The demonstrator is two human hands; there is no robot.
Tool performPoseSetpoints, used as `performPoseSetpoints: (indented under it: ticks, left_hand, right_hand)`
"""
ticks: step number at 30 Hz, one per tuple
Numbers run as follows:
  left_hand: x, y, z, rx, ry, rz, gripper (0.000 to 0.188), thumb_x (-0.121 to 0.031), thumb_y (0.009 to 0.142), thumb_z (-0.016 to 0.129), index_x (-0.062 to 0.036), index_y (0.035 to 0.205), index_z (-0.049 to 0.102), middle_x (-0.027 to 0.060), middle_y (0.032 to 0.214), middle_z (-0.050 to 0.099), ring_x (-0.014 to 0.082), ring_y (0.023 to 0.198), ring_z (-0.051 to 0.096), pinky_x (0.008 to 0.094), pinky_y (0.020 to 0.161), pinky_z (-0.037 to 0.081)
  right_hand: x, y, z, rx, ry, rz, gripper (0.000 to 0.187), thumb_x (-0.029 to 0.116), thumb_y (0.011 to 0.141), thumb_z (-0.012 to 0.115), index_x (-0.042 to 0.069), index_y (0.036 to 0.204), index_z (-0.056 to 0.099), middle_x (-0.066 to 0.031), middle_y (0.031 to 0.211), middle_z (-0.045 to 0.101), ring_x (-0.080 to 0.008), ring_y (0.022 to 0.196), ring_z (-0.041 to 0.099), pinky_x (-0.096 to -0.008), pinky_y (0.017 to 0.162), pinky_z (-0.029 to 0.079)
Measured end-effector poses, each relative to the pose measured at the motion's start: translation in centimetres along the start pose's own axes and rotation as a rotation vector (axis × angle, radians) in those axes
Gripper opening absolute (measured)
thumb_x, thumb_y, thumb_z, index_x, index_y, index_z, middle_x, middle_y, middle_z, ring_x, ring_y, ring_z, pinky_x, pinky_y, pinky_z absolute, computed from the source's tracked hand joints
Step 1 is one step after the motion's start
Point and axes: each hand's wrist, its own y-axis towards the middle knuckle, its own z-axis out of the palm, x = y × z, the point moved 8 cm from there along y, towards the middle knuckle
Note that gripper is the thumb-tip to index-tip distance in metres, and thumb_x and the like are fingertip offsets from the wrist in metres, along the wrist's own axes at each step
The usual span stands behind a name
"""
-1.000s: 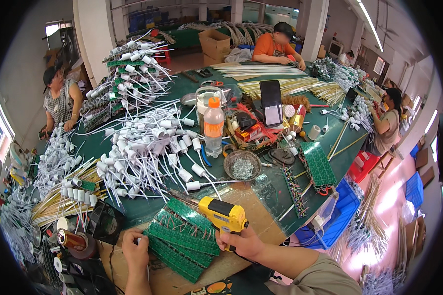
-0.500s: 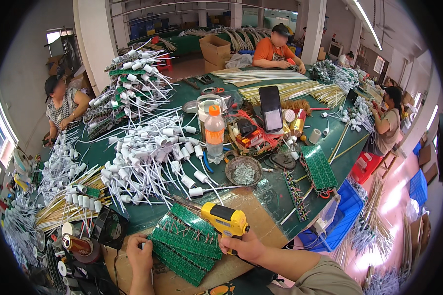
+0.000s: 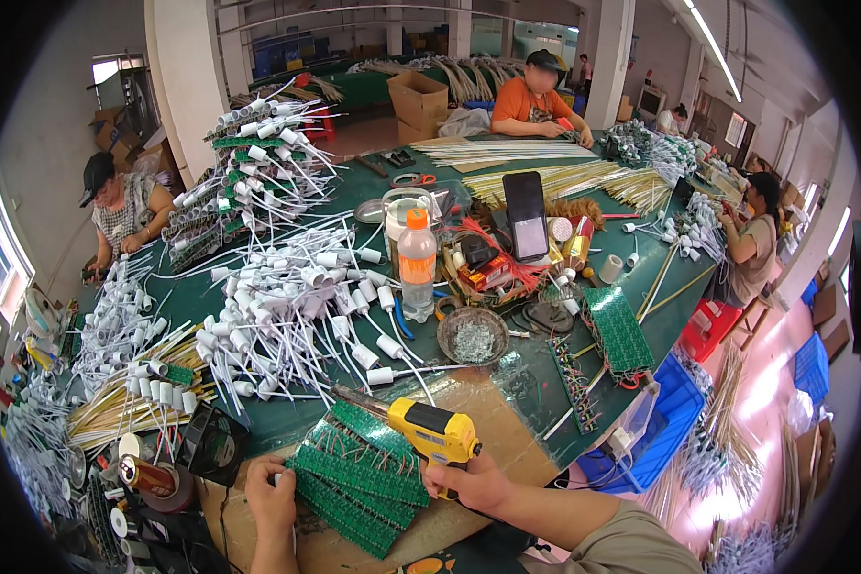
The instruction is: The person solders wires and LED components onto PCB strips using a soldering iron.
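My right hand (image 3: pixel 471 481) is wrapped round the grip of a yellow and black soldering gun (image 3: pixel 434 430). Its metal tip points to the upper left, over the far edge of a fanned stack of green circuit boards (image 3: pixel 359 483). Red and white wires run along the upper boards. Beside the stack's left corner, my left hand (image 3: pixel 272 485) has its fingers curled closed; whatever they pinch is hidden. Under the boards lies a brown board (image 3: pixel 493 421) on the green table.
White lamp sockets with wires (image 3: pixel 287 306) are heaped to the left. A metal bowl (image 3: pixel 473 336), an orange-capped bottle (image 3: pixel 417 273) and a phone (image 3: pixel 524 215) stand beyond the boards. A small black fan (image 3: pixel 212 443) sits left, a blue crate (image 3: pixel 631 459) right. Several co-workers sit around.
The soldering gun in my right hand has shifted slightly left and down. My left hand and the boards stay nearly still. The co-worker at the left has lowered their head.
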Motion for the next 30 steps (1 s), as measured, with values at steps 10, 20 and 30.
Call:
performPoseSetpoints:
  ticks: [10, 20, 30]
  left_hand:
    - [1.1, -0.1, -0.2, -0.003, 0.001, -0.012, 0.01, -0.001, 0.071, 0.065, 0.0002, 0.076, 0.056, 0.0127, 0.094, 0.061, 0.0221, 0.086, 0.057, 0.031, 0.077, 0.044]
    - [0.7, -0.1, 0.1, 0.016, -0.015, -0.032, 0.007, 0.001, 0.074, 0.062, 0.0004, 0.079, 0.057, 0.0103, 0.096, 0.061, 0.0176, 0.089, 0.056, 0.0281, 0.079, 0.043]
    - [0.6, -0.1, -0.1, -0.006, -0.006, -0.007, 0.01, -0.001, 0.071, 0.064, 0.0008, 0.076, 0.056, 0.0117, 0.093, 0.061, 0.0209, 0.087, 0.056, 0.0309, 0.077, 0.044]
  right_hand:
    - [-0.1, -0.1, 0.0, 0.0, -0.015, 0.004, 0.02, 0.012, 0.091, 0.061, 0.003, 0.107, 0.053, -0.0007, 0.08, 0.055, -0.0084, 0.071, 0.053, -0.0239, 0.063, 0.045]
    - [-0.4, 0.1, -0.1, 0.017, 0.012, 0.0, 0.018, 0.011, 0.091, 0.061, 0.003, 0.105, 0.054, -0.0009, 0.081, 0.054, -0.0086, 0.071, 0.053, -0.0245, 0.062, 0.045]
    - [-0.2, 0.2, -0.1, -0.002, 0.018, -0.014, 0.02, 0.011, 0.091, 0.06, 0.002, 0.107, 0.053, -0.0012, 0.08, 0.054, -0.009, 0.071, 0.053, -0.0254, 0.062, 0.045]
